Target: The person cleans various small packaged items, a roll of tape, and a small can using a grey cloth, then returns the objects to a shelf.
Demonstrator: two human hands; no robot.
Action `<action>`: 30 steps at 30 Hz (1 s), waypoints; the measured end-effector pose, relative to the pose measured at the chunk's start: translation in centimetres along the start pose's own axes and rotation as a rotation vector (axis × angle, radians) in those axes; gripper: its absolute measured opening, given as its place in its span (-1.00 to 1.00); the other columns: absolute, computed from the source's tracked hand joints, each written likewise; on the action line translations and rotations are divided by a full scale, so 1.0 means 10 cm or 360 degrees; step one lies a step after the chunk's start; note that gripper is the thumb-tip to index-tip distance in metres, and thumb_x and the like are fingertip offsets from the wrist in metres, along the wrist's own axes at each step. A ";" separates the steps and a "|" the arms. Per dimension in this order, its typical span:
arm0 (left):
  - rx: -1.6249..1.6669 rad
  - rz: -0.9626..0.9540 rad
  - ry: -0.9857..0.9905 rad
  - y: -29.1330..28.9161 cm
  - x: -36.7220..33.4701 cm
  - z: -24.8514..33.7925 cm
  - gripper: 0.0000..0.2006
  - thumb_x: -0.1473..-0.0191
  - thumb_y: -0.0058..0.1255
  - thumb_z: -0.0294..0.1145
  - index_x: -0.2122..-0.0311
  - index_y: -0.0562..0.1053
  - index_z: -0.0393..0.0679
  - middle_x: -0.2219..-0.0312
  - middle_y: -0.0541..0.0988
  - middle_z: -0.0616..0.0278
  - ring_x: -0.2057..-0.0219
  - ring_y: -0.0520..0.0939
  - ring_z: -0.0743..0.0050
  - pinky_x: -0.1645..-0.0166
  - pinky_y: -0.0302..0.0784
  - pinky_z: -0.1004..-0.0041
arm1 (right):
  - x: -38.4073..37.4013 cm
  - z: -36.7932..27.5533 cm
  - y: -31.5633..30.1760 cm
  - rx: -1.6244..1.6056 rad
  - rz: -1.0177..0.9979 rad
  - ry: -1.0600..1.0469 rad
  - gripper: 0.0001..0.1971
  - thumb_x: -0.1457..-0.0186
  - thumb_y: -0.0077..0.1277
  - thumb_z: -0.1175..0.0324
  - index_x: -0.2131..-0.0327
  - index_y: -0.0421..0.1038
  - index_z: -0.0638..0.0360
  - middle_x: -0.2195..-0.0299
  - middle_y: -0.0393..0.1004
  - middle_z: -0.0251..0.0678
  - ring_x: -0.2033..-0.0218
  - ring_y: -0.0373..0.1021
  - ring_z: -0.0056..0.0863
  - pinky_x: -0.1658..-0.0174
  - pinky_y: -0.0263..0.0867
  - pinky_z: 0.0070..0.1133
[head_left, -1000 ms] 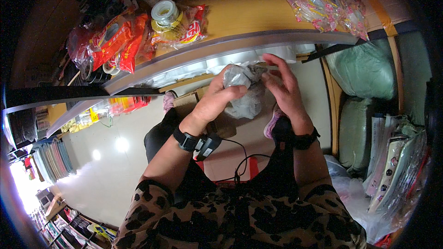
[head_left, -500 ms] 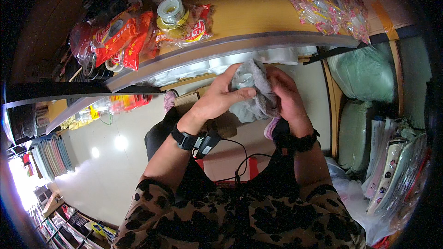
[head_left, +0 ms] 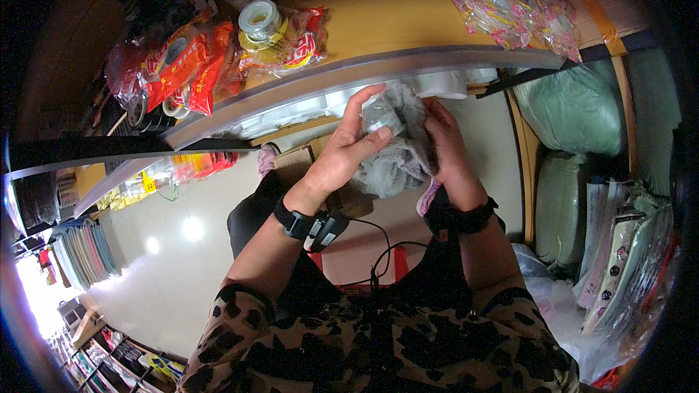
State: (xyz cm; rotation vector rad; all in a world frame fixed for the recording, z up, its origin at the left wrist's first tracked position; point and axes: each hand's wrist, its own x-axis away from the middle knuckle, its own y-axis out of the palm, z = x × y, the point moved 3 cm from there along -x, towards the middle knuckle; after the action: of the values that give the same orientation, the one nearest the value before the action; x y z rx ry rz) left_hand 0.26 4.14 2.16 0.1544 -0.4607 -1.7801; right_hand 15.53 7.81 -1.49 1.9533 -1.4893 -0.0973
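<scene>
A wooden counter is curving overhead at twelve o'clock; just below it, the left hand and right hand are together clamping a grey cloth bundle, keeping its clear wrapper steady.

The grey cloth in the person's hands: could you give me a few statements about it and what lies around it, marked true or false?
1. Both hands hold the grey cloth. True.
2. The left hand lies flat on the table. False: it is raised, gripping the cloth.
3. A roll of tape sits on the table. True.
4. The right hand holds scissors. False: it holds only the cloth.
5. Each wrist wears a dark band. True.
</scene>
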 end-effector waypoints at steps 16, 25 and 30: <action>0.0267 0.0232 -0.0082 0.03 -0.01 -0.18 -0.51 -0.14 -0.45 -0.03 -0.03 0.16 -0.20 0.08 0.28 0.19 -0.01 0.20 0.47 -0.10 0.01 0.51 | 0.15 -0.11 0.40 0.1404 -0.0152 -0.0916 -0.83 0.12 0.03 0.48 0.43 0.24 0.19 0.48 0.25 -0.37 0.40 0.23 -0.54 0.27 0.15 -0.64; 0.0134 0.0155 -0.0095 -0.05 -0.05 -0.35 -0.46 -0.13 -0.42 -0.01 -0.06 0.12 -0.24 0.01 0.21 0.15 -0.05 0.15 0.43 -0.13 -0.06 0.52 | 0.10 0.00 0.31 0.1269 0.0117 -0.0883 -0.89 -0.01 -0.08 0.47 0.39 0.20 0.20 0.52 0.21 -0.47 0.47 0.13 -0.70 0.34 0.11 -0.74; 0.0643 0.0393 -0.0402 -0.06 -0.02 -0.40 -0.48 -0.12 -0.40 -0.01 0.01 0.19 -0.28 0.09 0.32 0.11 0.05 0.31 0.33 -0.03 0.18 0.44 | 0.02 -0.09 0.20 0.1013 0.0212 -0.0707 -0.91 -0.02 -0.12 0.44 0.37 0.25 0.22 0.47 0.29 -0.42 0.41 0.20 -0.66 0.30 0.14 -0.71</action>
State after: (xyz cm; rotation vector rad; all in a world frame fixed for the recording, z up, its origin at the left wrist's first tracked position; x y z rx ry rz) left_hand 1.15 3.54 -1.76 0.1475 -0.9790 -1.4533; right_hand 14.38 7.87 0.35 2.4249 -2.1327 0.0075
